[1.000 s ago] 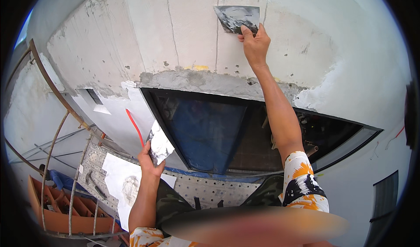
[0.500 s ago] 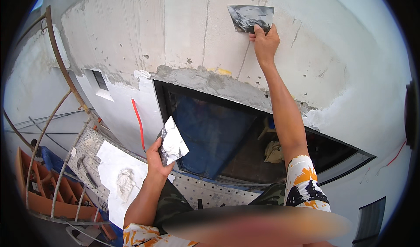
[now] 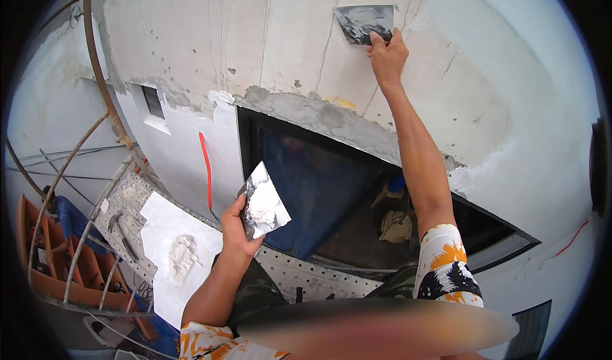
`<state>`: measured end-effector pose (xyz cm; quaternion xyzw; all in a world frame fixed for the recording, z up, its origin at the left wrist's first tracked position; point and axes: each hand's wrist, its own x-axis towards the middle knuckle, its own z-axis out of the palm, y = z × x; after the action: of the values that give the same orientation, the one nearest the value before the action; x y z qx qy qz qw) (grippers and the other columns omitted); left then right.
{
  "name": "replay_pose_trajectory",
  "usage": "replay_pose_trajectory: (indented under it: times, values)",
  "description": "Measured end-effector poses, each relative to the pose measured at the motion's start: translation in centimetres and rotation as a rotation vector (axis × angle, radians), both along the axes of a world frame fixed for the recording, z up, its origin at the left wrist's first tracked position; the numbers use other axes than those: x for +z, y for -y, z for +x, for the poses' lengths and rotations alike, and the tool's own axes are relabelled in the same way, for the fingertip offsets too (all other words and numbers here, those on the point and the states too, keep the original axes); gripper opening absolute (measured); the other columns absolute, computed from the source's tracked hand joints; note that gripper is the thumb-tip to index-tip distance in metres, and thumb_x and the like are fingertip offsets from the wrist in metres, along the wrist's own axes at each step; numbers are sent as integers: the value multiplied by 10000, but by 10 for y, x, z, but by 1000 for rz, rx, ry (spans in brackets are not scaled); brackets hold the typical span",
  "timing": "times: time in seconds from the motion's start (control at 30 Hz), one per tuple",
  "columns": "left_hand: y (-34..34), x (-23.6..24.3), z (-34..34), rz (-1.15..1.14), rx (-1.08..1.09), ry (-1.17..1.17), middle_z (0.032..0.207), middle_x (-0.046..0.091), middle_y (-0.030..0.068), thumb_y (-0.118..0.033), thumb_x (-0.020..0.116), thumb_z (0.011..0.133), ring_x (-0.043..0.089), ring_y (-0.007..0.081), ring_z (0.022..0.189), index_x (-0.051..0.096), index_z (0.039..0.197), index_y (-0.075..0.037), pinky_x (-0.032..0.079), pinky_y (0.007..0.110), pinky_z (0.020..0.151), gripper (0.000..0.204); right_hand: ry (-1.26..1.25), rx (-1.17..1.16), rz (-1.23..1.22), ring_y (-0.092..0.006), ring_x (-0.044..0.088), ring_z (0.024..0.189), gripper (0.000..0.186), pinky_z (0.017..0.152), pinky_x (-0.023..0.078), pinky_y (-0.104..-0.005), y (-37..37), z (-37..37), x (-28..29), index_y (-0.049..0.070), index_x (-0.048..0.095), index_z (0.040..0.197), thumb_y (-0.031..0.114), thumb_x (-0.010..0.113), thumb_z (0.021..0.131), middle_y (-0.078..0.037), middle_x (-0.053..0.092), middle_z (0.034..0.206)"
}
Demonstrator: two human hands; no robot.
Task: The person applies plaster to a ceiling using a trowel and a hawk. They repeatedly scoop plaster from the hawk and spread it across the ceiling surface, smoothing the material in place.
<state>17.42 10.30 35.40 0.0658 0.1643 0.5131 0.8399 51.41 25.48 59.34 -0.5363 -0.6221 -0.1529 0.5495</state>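
Note:
My right hand is raised to the wall, gripping a flat, thin putty scraper by its lower edge. The scraper's face is smeared with white putty; whether its far edge touches the wall I cannot tell. Lower down, my left hand is closed round the edge of a second flat scraper. A thick dab of white putty lies on that one. The wall is pale, with vertical cracks, small pits and a rough grey strip above a dark-framed opening.
A perforated metal platform runs below me. On its left lie a white sheet with a putty heap and a hammer. Curved rusty rails bound that side. Beyond are a person in blue and brown shelving. A red tube hangs down the wall.
The view has turned slightly left, so the wall sits further right in it. Against the wall, my right hand and its scraper have moved left. Both hands keep their scrapers.

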Motion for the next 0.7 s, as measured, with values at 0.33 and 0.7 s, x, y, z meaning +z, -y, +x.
replay_pose_trajectory:
  times: [0.33, 0.7]
  values:
    - [-2, 0, -9, -5, 4, 15, 1211, 705, 119, -210, 458, 1036, 703, 265, 1080, 587, 1291, -9, 557, 430, 968, 349, 360, -184, -200, -449, 694, 737, 227, 693, 543, -439, -1, -15, 22, -80, 601, 990, 91, 703, 880, -294, 682, 826]
    - [-15, 28, -40, 104, 168, -173, 1201, 684, 113, -212, 462, 1060, 695, 257, 1085, 545, 1300, -19, 552, 431, 977, 319, -1683, 701, -146, -264, 682, 1080, 392, 930, 567, -468, 182, -53, -200, 4, 561, 1310, 80, 624, 931, -123, 671, 1232]
